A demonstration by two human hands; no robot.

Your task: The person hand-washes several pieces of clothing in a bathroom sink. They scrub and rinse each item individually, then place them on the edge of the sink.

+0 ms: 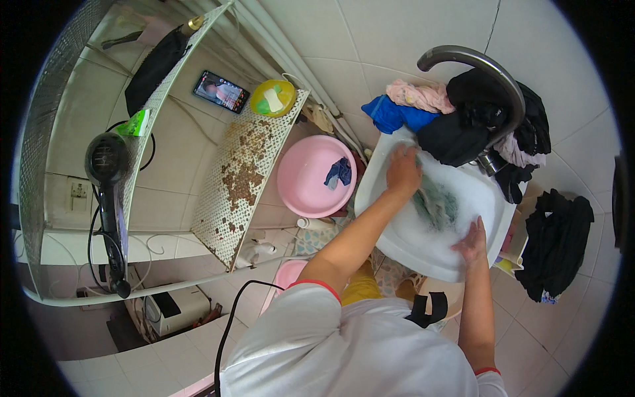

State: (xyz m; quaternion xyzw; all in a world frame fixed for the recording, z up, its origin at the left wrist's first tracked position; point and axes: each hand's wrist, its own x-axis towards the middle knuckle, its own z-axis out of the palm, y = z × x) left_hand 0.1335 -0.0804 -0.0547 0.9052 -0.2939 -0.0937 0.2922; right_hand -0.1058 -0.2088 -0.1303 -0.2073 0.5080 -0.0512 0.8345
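Observation:
A white washbasin (421,265) full of white suds (461,188) lies before me. Dark green wet cloth (435,201) shows through the foam in its middle. Against the cloth's upper left end, near the basin's inner left wall, is my left hand (404,171); its fingertips are blurred and partly hidden, so a hold on the cloth cannot be made out. My right hand (473,242) is at the near right side of the suds, fingers apart, palm turned towards the cloth and holding nothing.
A curved metal faucet (476,57) rises over piled black clothes (451,139) and a blue garment (397,114) behind the basin. Left are a pink tub (292,173), a rusty perforated shelf (218,223) with a phone (221,92) and yellow soap dish (260,106), and a hair dryer (105,164).

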